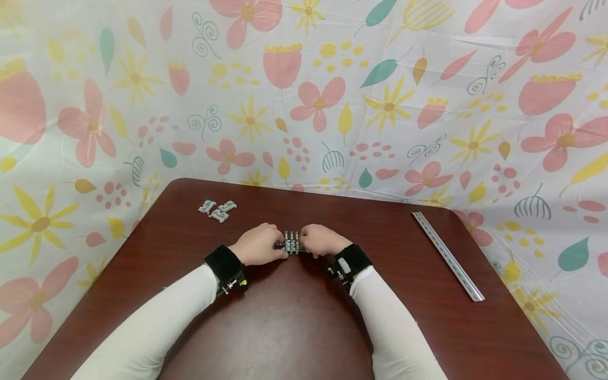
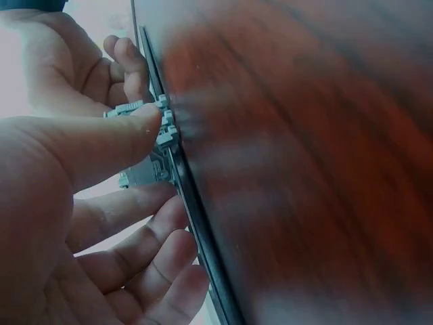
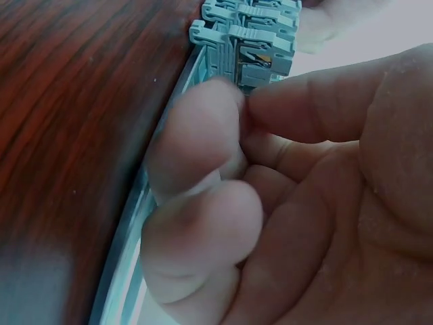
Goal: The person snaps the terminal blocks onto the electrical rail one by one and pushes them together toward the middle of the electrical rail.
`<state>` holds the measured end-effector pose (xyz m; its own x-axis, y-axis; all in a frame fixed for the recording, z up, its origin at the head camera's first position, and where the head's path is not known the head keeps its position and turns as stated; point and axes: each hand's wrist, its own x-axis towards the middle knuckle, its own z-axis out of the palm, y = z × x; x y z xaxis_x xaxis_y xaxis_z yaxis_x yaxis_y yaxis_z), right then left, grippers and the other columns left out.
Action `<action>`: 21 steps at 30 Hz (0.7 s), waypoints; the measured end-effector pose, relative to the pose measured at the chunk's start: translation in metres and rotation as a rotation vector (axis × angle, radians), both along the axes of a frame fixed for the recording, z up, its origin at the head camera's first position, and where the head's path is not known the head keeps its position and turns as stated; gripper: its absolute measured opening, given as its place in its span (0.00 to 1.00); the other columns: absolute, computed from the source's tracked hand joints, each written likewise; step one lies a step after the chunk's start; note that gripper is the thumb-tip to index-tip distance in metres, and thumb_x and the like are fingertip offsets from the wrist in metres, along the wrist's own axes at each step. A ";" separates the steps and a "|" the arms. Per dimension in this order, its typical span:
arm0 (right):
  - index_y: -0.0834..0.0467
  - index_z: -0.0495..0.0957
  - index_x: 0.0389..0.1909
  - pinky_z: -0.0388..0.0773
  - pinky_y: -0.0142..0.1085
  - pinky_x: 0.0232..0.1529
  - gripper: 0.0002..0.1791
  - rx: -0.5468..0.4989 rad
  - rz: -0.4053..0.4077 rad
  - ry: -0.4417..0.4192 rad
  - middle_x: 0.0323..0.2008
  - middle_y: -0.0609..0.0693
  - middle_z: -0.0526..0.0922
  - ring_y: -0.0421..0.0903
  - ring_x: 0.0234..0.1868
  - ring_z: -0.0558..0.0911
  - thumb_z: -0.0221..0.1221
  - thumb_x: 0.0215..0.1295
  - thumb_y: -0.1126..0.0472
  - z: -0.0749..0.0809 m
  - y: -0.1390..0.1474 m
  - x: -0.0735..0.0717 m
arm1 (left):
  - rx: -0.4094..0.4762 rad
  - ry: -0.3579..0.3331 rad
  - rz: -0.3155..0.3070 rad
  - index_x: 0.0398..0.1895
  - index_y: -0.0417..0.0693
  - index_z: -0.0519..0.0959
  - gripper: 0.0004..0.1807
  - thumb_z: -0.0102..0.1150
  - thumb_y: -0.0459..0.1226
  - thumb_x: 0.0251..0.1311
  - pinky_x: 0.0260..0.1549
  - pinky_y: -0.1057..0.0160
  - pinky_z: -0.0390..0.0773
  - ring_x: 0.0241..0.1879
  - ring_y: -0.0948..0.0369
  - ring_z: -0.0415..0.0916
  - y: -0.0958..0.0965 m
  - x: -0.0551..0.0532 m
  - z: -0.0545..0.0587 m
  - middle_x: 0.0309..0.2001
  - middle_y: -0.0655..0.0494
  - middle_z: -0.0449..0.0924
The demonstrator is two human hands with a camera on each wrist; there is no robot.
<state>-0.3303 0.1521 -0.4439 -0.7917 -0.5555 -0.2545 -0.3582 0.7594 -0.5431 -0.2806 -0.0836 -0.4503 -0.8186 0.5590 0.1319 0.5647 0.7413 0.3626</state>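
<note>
Before a floral curtain, on the wood-grained desk, my left hand pinches the terminal blocks seated on a DIN rail while my right hand grips the rail just beside them, apparently so that the row holds steady.

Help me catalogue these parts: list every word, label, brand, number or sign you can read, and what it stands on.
No text can be read.
Middle terminal blocks: any print is too blurred to read.
Loose terminal blocks, far left: too small to read.
Slotted DIN rail at right: no readable lettering.
Black right wristband: pale patch too small to make out.
Floral backdrop: pattern only, no lettering.
</note>
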 end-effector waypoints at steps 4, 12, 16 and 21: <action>0.58 0.81 0.37 0.75 0.39 0.22 0.12 0.004 0.029 0.007 0.21 0.50 0.80 0.45 0.17 0.78 0.52 0.80 0.62 -0.012 0.003 -0.008 | -0.004 -0.006 0.003 0.37 0.56 0.91 0.06 0.77 0.45 0.70 0.40 0.56 0.78 0.40 0.58 0.76 0.002 0.001 0.000 0.36 0.61 0.80; 0.51 0.83 0.26 0.72 0.36 0.22 0.14 0.029 0.057 0.081 0.19 0.44 0.78 0.42 0.17 0.73 0.56 0.73 0.61 -0.053 0.010 -0.044 | -0.019 -0.035 0.010 0.22 0.57 0.83 0.18 0.76 0.44 0.71 0.37 0.58 0.74 0.35 0.61 0.73 0.007 0.001 0.005 0.32 0.60 0.76; 0.49 0.84 0.25 0.75 0.37 0.25 0.15 0.043 0.078 0.128 0.19 0.43 0.80 0.43 0.18 0.75 0.57 0.73 0.60 -0.072 0.012 -0.058 | -0.011 -0.051 0.001 0.19 0.58 0.80 0.21 0.76 0.43 0.72 0.34 0.60 0.71 0.32 0.61 0.71 0.008 -0.001 0.005 0.28 0.60 0.75; 0.48 0.85 0.26 0.77 0.38 0.28 0.14 0.037 0.086 0.159 0.22 0.43 0.81 0.44 0.21 0.78 0.58 0.74 0.59 -0.072 0.010 -0.056 | -0.009 -0.054 -0.006 0.20 0.57 0.81 0.20 0.76 0.42 0.71 0.33 0.60 0.69 0.30 0.61 0.70 0.008 -0.002 0.006 0.28 0.60 0.75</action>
